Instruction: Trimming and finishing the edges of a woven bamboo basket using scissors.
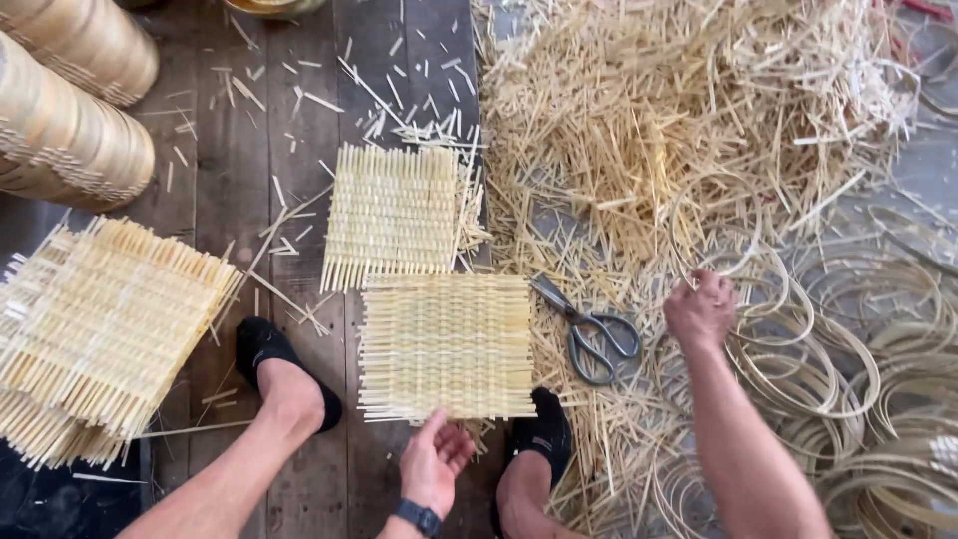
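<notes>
I sit over a dark plank floor [230, 160] — worn, gaps between boards — lit by soft even daylight; grey ground [923, 165] at right.

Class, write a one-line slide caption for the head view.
Left hand touches woven bamboo mat; right hand grasps bamboo hoops.

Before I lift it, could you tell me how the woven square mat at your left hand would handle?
The woven mat probably feels light and slightly springy, being thin strips. Its loose ends might snag or fray. The left hand touches its near edge.
</notes>
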